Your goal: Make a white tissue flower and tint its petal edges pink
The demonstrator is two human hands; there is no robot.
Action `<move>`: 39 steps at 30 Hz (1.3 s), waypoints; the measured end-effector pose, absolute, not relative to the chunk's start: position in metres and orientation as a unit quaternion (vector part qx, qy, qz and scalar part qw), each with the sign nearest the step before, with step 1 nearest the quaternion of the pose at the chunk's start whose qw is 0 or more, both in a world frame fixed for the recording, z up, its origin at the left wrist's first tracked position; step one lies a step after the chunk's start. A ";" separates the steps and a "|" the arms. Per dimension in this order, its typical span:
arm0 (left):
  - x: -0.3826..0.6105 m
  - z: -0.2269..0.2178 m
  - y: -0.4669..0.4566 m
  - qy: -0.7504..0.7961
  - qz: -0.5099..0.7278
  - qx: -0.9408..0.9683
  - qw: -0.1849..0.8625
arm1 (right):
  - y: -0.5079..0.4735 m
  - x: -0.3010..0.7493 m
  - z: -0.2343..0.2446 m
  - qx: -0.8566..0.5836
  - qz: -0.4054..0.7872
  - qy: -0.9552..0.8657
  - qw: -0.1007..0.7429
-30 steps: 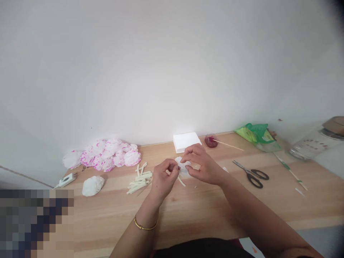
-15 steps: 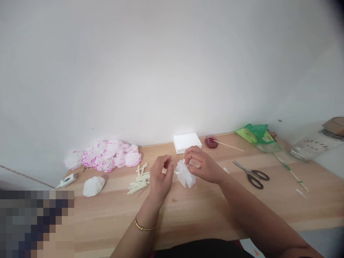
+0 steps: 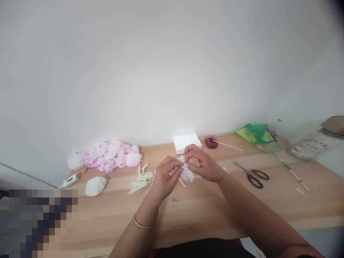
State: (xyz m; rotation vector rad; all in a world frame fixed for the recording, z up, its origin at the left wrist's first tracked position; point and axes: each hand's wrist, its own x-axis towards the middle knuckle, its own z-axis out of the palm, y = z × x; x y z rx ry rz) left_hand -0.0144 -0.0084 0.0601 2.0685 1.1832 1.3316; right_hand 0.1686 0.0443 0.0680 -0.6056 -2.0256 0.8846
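Both of my hands meet over the middle of the wooden table [image 3: 209, 215]. My right hand [image 3: 204, 163] pinches a crumpled white tissue piece [image 3: 187, 173] from above. My left hand [image 3: 166, 178], with a gold bangle on its wrist, pinches the same tissue from the left side. Just left of my hands lies a pile of short cream-coloured strips [image 3: 141, 178]. One such strip [image 3: 182, 182] pokes out beneath the tissue. A white stack of tissue sheets [image 3: 187, 142] sits right behind my hands against the wall.
Pink-and-white paper flowers [image 3: 110, 157] are heaped at the back left, with a plain white one [image 3: 95, 186] and a small white device [image 3: 70, 180] nearby. Scissors [image 3: 252, 174], a thin stick [image 3: 228, 145], a red blob [image 3: 211, 141], a green bag [image 3: 256, 134] and a glass jar [image 3: 314, 143] lie to the right.
Half a second ago my left hand was apart from the tissue, which hung loose from my right hand. Now my left hand has closed in and pinches it again.
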 end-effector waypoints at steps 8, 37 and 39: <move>-0.019 0.063 -0.009 0.402 0.525 0.693 0.288 | 0.053 0.169 0.059 -0.283 0.415 -0.765 0.402; -0.020 0.070 -0.008 0.405 0.465 0.754 0.225 | 0.050 0.174 0.061 -0.198 0.401 -0.796 0.408; -0.020 0.073 -0.009 0.397 0.451 0.784 0.159 | 0.050 0.173 0.060 -0.202 0.421 -0.788 0.401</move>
